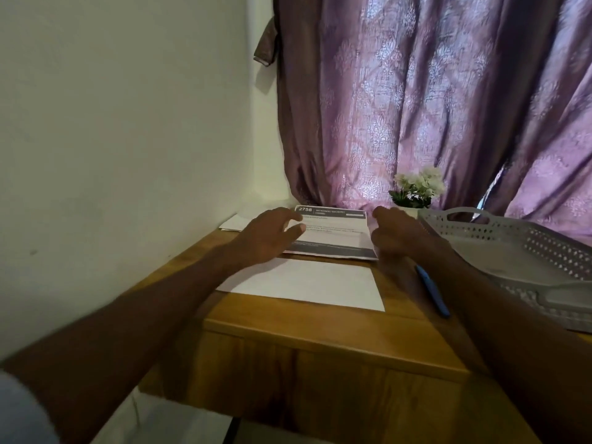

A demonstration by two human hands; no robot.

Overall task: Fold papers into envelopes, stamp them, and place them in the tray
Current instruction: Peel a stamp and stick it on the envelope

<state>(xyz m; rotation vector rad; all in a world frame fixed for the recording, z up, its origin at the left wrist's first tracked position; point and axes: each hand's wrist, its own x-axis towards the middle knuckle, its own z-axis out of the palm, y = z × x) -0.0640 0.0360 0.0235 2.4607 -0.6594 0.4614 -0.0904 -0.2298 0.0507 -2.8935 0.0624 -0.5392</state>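
A printed sheet with a dark header reading 2758 lies at the back of the wooden table. My left hand is at its left edge, fingers spread and relaxed, thumb over the paper. My right hand is at its right edge with loosely bent fingers; whether it touches the sheet is unclear. Nearer me lies a blank white sheet. A grey perforated tray stands at the right.
A blue pen lies on the table between the blank sheet and the tray. More white paper sits at the back left by the wall. A small pot of white flowers stands before the purple curtain.
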